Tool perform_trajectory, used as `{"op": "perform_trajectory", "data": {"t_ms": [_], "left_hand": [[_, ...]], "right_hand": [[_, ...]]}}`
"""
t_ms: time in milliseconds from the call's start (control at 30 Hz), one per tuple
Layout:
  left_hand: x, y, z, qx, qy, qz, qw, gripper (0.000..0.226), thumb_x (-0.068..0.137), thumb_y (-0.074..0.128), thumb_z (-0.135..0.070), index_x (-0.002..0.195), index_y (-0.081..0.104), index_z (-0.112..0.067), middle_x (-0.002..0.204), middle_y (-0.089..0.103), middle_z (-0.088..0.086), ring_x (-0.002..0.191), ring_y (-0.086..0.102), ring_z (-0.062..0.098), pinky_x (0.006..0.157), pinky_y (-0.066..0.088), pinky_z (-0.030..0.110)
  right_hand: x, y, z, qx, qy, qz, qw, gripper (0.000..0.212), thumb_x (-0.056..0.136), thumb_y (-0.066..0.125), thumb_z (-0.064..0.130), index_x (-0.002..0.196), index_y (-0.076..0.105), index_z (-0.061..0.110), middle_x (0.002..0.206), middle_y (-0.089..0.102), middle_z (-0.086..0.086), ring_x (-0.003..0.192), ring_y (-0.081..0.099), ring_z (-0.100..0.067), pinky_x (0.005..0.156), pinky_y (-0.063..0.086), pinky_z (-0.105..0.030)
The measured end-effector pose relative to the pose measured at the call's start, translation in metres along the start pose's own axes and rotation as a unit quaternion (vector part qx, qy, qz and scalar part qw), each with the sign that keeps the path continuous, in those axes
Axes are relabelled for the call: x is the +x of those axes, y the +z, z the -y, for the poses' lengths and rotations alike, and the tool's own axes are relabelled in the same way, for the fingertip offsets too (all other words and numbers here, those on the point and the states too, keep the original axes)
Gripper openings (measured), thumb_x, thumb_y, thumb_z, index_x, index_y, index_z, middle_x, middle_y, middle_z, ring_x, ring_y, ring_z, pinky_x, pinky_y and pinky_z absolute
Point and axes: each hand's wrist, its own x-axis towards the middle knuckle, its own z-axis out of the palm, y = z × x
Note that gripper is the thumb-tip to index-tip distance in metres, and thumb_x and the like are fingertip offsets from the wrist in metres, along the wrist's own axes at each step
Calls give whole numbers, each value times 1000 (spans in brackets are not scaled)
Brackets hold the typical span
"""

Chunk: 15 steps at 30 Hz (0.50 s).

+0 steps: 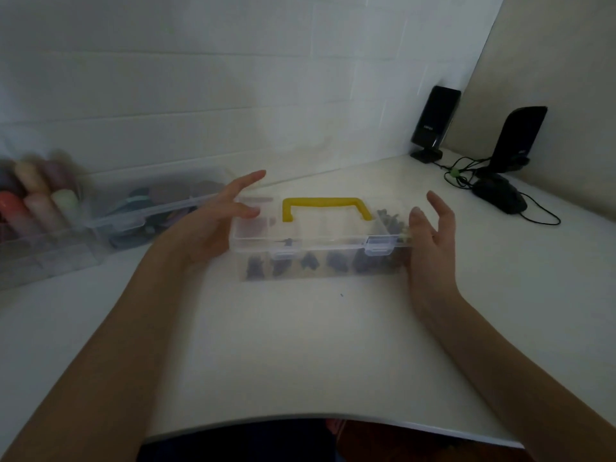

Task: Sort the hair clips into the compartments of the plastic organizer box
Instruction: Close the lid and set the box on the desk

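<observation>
The clear organizer box sits mid-surface, lid latched, dark hair clips visible inside. The left hand and right hand flank its ends — fingers spread, gripping nothing. Likely next — releasing both front latches.

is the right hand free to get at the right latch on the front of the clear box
Probably yes. The right hand is open beside the box's right end and holds nothing, and the right latch sits just to its left on the front edge with nothing covering it.
</observation>
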Motion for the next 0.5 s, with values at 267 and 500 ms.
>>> {"op": "perform_trajectory", "data": {"t_ms": [267,500], "left_hand": [[-1,18,-2,178,89,-97,975,31,88,48,-2,79,70,-21,92,65,-1,82,55,10,69,42,15],[-18,11,-10,413,46,-38,909,75,39,74,-53,109,50,-50,133,46,-2,114,48,8,90,38,14]], "right_hand": [[-9,6,6,-105,-55,34,992,24,96,47,38,90,63,22,100,68,18,103,59,3,92,49,-40],[-7,-15,7,-218,-88,152,960,61,67,81,2,116,45,7,112,49,24,96,44,31,78,37,2]]}}
